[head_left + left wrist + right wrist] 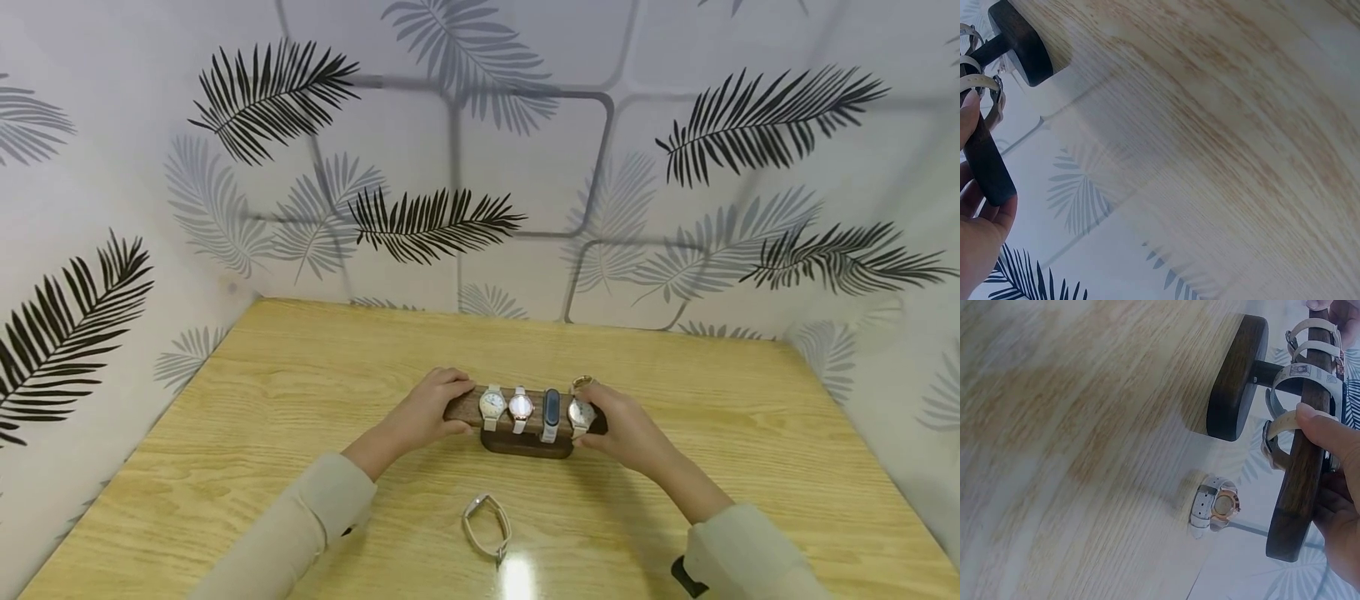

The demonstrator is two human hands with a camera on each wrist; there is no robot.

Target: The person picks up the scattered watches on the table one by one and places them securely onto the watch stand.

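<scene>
Watch stand (537, 414) stands mid-worktop (337, 358), bar's long axis running left to right, right end slightly nearer the wearer; 4 timepieces ring it, faces up. Left hand (431, 408): grip wrapped round bar's left end; right hand (622, 421): grip round bar's right part, thumb on strap of rightmost watch (581, 412).

Bright head view, glare on tabletop (390, 533), soft shadows, dimmer wrist views
</scene>
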